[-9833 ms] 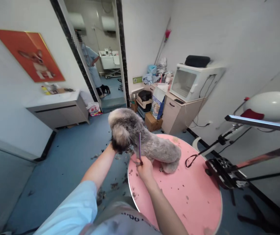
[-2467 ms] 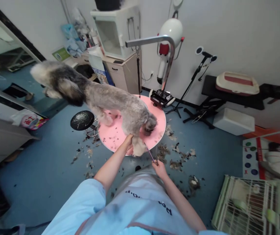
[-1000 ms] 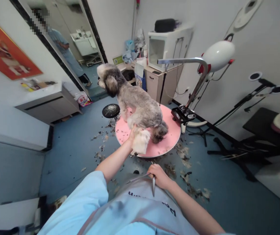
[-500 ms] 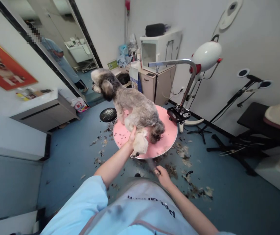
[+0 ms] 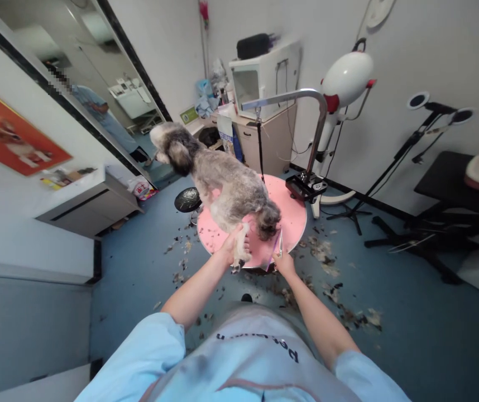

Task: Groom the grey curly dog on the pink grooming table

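Left grip (image 5: 231,244) wrapped round the dog's leg (image 5: 240,252), slim, off-white, furry, foot by the near edge of the round pink bench (image 5: 293,204) with a pale rim. Right grip (image 5: 283,263) closed on a slim scissor-like metal tool (image 5: 281,244), one silver blade plus a purplish strip (maybe a comb riding along, can't tell). Dog (image 5: 231,178), grey-and-cream, cropped coat, is up on the bench facing left, dark shaggy rear tuft (image 5: 268,221) near the tool tip.

Risks: a leg jerk with metal this close could nick skin, pad or the left fingers. With that leg held, the dog could tip or hop off; the black hanging strap (image 5: 260,148) on the curved chrome arm (image 5: 320,106) isn't visibly fastened to it. Loose hair may cost paw traction too, I'd guess.

Surface: dark clippings scattered on the pink. Blue smooth floor (image 5: 139,268) carries grey-tan hair clumps (image 5: 325,251), likely slippery.

Room: round black stool (image 5: 188,199) just beside the bench, white glass-fronted cabinet (image 5: 248,84) behind, white egg-shaped appliance with red fittings (image 5: 348,78) at right, orange dog poster (image 5: 15,134) at left, person in pale blue (image 5: 101,117) beyond a dark frame
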The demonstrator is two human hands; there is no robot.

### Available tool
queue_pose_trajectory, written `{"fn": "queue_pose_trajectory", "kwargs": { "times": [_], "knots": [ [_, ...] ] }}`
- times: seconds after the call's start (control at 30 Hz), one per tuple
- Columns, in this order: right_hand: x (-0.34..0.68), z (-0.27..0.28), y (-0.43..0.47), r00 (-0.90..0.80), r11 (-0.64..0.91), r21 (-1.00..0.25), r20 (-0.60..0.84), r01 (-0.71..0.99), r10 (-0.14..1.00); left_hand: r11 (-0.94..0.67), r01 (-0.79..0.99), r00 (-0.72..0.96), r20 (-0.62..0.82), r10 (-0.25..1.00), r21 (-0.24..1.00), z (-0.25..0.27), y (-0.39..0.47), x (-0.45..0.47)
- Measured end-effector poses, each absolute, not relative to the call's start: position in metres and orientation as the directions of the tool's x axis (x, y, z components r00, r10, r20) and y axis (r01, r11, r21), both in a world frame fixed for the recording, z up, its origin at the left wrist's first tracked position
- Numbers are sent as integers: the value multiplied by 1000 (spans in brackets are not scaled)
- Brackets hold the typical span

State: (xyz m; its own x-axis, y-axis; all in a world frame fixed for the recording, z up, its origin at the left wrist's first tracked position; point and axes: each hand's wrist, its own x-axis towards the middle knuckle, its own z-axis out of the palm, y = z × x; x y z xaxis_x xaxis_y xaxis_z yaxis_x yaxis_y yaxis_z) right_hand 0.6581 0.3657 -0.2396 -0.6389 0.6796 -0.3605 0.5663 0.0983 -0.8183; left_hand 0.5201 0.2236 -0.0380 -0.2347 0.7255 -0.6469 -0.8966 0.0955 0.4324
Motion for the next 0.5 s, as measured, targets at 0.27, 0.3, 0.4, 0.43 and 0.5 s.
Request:
{"fn": "queue_pose_trajectory", "kwargs": {
  "times": [0.27,0.3,0.4,0.43,0.5],
  "knots": [
    [675,-198,279,-790,-108,-908,-406,404,460,-168,-951,-289,-557,778,259,-29,233,528],
    [677,-194,268,-822,-157,-923,-385,352,419,-213,-944,-320,-543,776,251,-26,234,529],
    [683,-183,245,-903,-179,-972,-211,152,374,-329,-915,-403,-480,779,234,-19,234,532],
    [686,-180,242,-910,-102,-989,-137,105,391,-357,-906,-423,-457,783,227,-17,233,533],
    [689,-174,240,-900,154,-985,-7,82,435,-380,-899,-438,-425,792,218,-16,232,532]
  ]
}}
